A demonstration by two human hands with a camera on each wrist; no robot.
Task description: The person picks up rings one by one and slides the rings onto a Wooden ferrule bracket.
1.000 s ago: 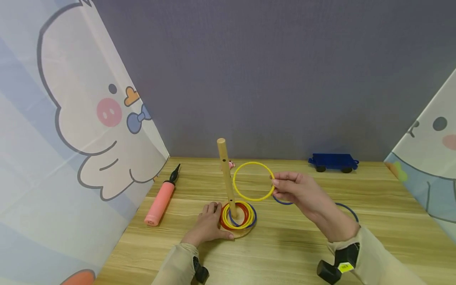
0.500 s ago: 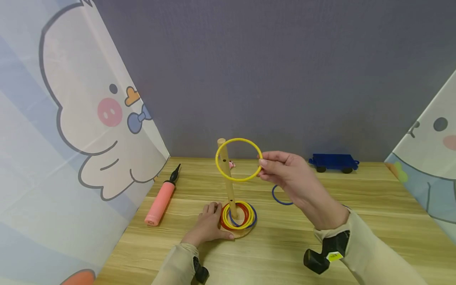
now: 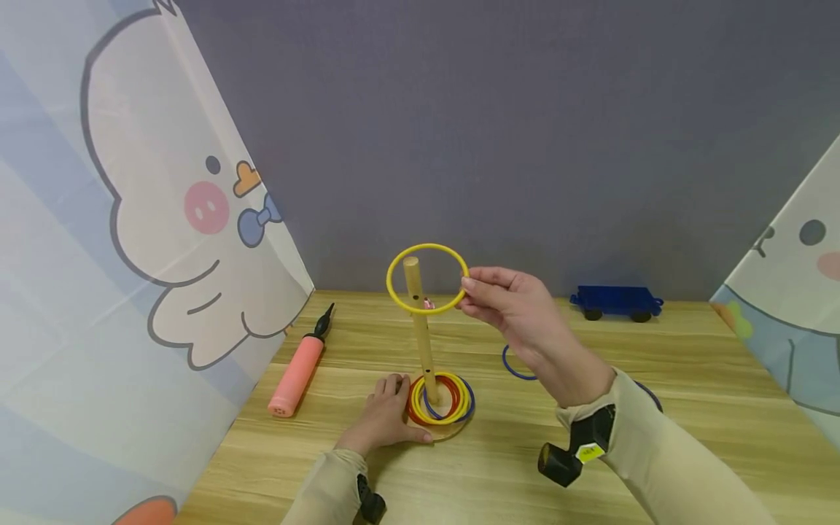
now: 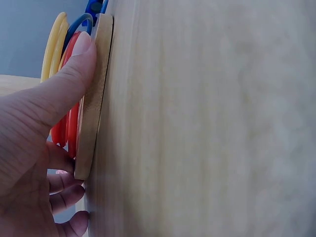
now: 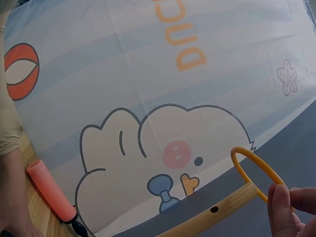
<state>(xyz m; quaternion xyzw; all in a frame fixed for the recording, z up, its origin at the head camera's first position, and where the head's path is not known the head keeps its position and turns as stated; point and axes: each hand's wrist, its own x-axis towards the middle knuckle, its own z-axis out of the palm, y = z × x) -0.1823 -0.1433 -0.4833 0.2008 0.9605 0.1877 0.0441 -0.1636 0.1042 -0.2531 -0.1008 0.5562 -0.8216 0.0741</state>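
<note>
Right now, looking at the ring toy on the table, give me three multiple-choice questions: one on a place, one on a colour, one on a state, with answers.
1. Where is the pink pump?
A. left of the peg
B. right of the peg
C. on the blue toy wagon

2. What colour is the held ring?
A. red
B. yellow
C. blue

3. What is the left hand doing?
A. lifting a ring
B. holding the pump
C. resting on the wooden base

Answers: 1 A, it lies left of the peg. 2 B, the right hand pinches a yellow ring. 3 C, its thumb presses the wooden base.
</note>
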